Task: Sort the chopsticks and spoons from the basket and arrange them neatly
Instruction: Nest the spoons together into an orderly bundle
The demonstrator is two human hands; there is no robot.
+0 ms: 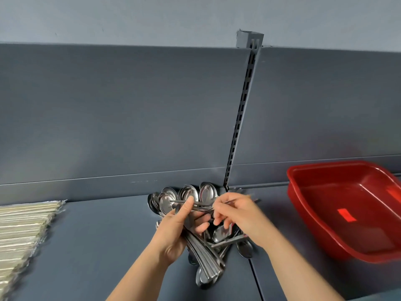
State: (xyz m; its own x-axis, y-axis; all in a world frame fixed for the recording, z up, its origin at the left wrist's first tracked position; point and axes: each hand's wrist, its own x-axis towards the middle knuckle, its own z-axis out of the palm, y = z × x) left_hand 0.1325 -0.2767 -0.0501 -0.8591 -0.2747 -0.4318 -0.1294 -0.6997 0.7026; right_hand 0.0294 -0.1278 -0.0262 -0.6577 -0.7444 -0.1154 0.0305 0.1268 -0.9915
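My left hand (pixel 175 233) grips a thick bundle of steel spoons (pixel 186 195), bowls fanned out at the far end and handles pointing toward me. My right hand (pixel 235 216) pinches one spoon handle that lies crosswise over the bundle. More loose spoons (pixel 245 248) lie on the grey shelf (pixel 97 246) under both hands. A stack of wrapped chopsticks (pixel 21 231) lies in rows at the far left of the shelf. The red basket (pixel 347 216) stands at the right, and nothing shows inside it but a label.
A grey back panel (pixel 130 116) rises right behind the spoons, with a slotted upright post (pixel 240 118) in its middle. The shelf has a seam (pixel 256 279) running toward me under the right forearm.
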